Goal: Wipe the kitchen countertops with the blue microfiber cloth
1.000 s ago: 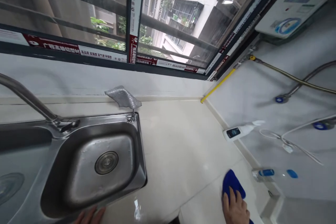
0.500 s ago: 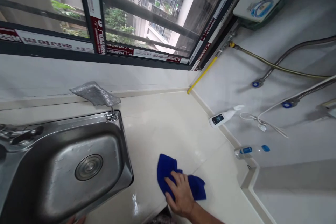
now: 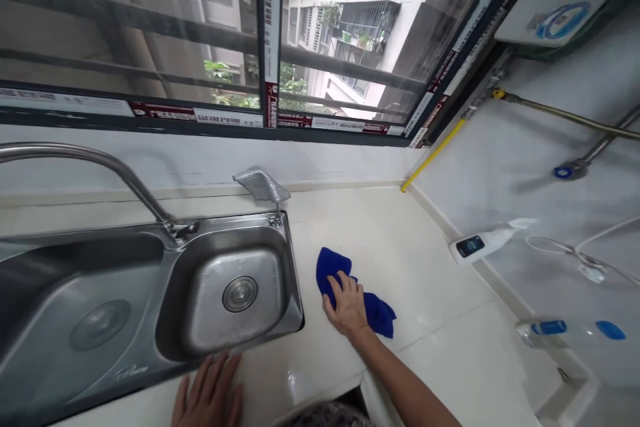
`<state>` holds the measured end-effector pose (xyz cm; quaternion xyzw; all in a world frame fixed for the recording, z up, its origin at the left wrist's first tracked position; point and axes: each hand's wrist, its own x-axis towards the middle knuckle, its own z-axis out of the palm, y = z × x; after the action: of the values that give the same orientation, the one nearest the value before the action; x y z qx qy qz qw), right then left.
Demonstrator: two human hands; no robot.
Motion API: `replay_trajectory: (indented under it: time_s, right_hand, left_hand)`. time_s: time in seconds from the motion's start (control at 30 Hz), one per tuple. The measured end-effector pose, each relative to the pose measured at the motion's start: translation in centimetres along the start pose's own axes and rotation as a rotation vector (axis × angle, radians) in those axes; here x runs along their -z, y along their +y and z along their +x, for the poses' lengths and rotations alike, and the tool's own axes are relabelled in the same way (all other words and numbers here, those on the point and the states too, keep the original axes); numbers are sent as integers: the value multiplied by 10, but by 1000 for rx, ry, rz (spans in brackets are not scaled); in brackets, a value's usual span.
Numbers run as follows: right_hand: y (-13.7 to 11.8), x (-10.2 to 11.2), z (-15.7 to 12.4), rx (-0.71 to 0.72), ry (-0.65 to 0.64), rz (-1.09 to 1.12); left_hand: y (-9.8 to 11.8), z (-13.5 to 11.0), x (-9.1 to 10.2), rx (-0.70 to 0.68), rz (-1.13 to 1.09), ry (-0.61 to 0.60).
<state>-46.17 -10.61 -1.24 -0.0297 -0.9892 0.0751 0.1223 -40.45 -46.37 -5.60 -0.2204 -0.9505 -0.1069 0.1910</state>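
Observation:
My right hand (image 3: 346, 307) presses down on a blue cloth (image 3: 381, 315) that lies crumpled on the pale countertop (image 3: 350, 220), right of the sink. Its fingers are bent over the cloth's middle, and parts of the cloth stick out on both sides. My left hand (image 3: 210, 392) rests flat at the front edge of the sink, fingers stretched out and holding nothing. The steel sink (image 3: 295, 280) has two basins, each with a round drain.
A curved faucet (image 3: 125, 177) stands behind the basins. Bubble wrap (image 3: 261, 184) covers a small fitting at the sink's back corner. Along the right wall are a white spray bottle (image 3: 480, 244), a clear bottle (image 3: 547, 328), a white cable (image 3: 565, 247) and a yellow pipe (image 3: 433, 155).
The view has swung left, bringing the faucet and second basin into sight. My right hand and the cloth have moved farther back on the counter. My left hand shows more fully.

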Motion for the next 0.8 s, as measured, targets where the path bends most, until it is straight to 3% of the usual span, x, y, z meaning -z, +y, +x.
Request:
replay_trajectory:
  time_s: [0.23, 0.43, 0.53, 0.63, 0.73, 0.8]
  right_hand:
    - [-3, -2, -9, -2, 72, -84]
    - [-21, -4, -64, 250, 44, 1]
    - [-43, -6, -84, 385, -18, 129]
    - [-75, -4, -81, 431, -119, 330]
    - [-98, 2, -63, 380, -227, 642]
    - [-96, 7, -54, 262, -237, 850]
  left_hand:
    - [8, 7, 9, -29, 17, 122]
    - [17, 7, 22, -4, 51, 111]
    - [22, 2, 24, 8, 63, 105]
    - [35, 0, 23, 0, -19, 127]
    - [54, 10, 20, -27, -159, 73]
    - [66, 22, 19, -37, -218, 5]
